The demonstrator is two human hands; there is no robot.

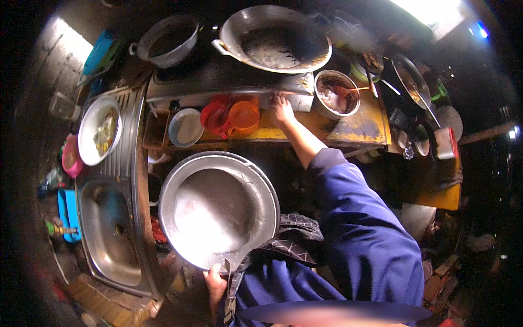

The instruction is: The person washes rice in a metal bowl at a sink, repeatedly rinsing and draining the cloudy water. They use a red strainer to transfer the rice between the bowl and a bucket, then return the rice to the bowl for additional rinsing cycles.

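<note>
My left hand (215, 283) grips the near rim of a large, wide metal basin (216, 212). The basin tilts in front of my body, and its inside shows no contents. My right hand (282, 111) reaches forward to the front panel of a metal gas stove (229, 83). Its fingertips meet the panel; whether they hold a knob is hidden. A large blackened wok (282, 41) rests on the stove above that hand. Left of the hand stand an orange plastic mug (244, 118), a red plastic mug (214, 117) and a round bowl of pale contents (186, 127).
A metal pot (337, 93) with an orange-handled utensil stands on the yellow table (367, 131). At left are a steel sink (110, 237) and a white bowl of food (99, 131). Another pot (167, 41) sits at the stove's left. A pan (412, 79) lies at right.
</note>
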